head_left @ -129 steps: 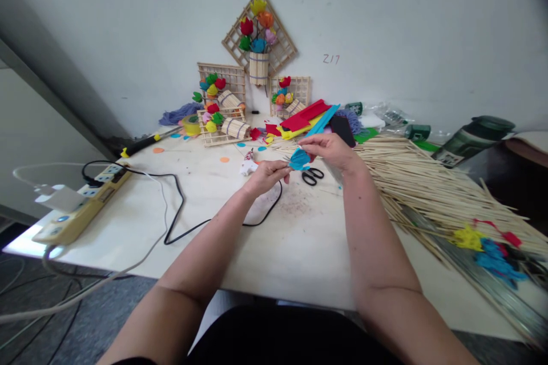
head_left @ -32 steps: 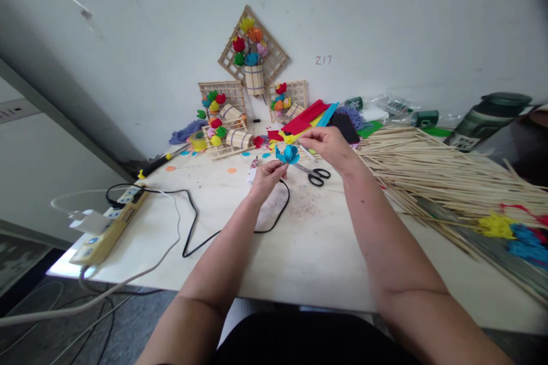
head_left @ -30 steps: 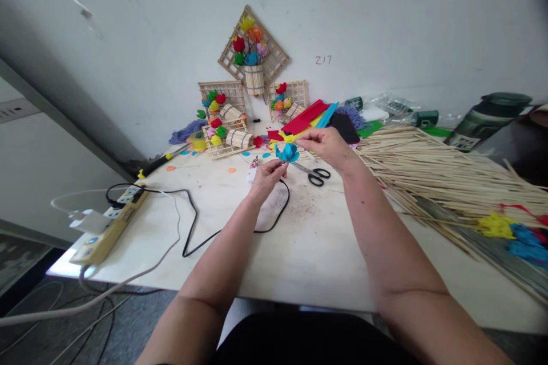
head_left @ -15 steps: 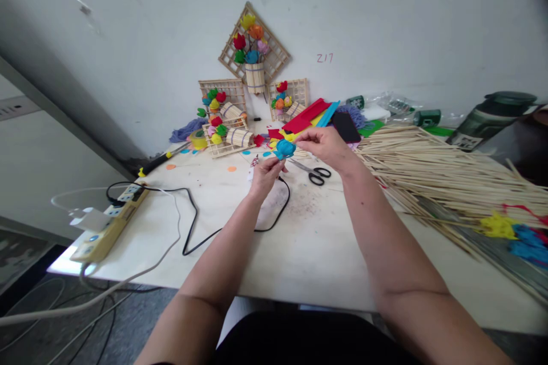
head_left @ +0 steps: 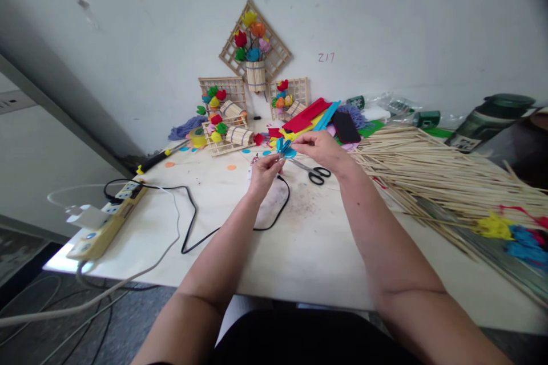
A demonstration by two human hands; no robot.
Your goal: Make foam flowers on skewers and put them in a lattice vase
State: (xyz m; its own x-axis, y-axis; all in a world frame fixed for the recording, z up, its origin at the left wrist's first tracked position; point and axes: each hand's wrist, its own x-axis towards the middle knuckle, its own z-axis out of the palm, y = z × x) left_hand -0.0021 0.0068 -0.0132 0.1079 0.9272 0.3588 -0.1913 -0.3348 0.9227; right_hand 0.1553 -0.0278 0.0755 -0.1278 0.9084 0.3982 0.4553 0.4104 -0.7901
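A small blue flower with petals spread sits above the middle of the table. My left hand pinches it from below by its base. My right hand is closed at the flower's right side, thumb and fingertips pressed together on a blue petal edge. Scissors with black handles lie just below my right hand. Under and beside my left hand is a small white object with a black cable, mostly hidden.
Thin wooden sticks cover the right side, near a dark bottle. Stick lattices with flowers stand at the back. A power strip with cables lies left. Coloured sheets and a phone lie behind my right hand.
The blue flower has turned and its petals now look more spread, with a flat petal at the right. My right hand has moved slightly down and left.
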